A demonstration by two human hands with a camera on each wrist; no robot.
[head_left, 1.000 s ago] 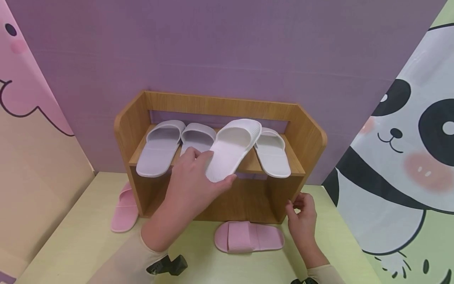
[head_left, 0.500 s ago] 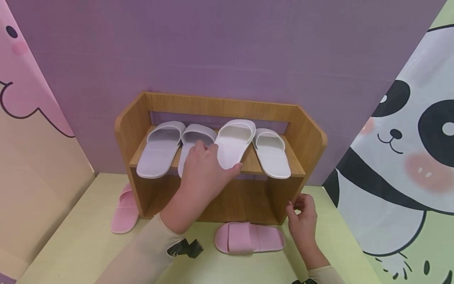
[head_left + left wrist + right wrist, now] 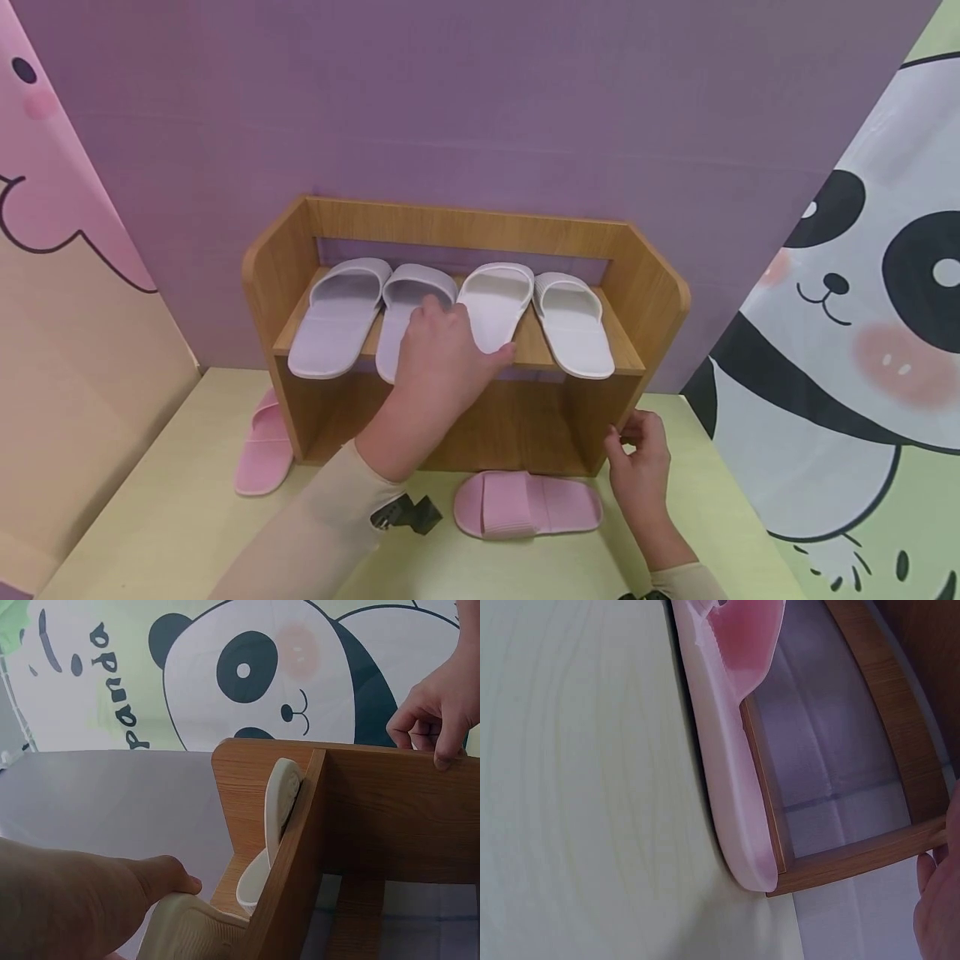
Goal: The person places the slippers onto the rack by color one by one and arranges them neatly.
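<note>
White slipper (image 3: 493, 312) lower now, lined up with three others on rack (image 3: 468, 227); left fingers (image 3: 431, 308) pinch it, right fingers (image 3: 634, 420) grip rack.

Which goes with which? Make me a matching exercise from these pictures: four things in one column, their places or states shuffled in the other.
Things:
1. Left hand
2. Right hand
3. Lavender slippers
4. Pink slippers

Places or states:
A. On the table
B. Gripping the side of the rack
C. On the upper shelf
D. Holding a white slipper

Pairs: 1-D, 2-B, 3-C, 4-A
</note>
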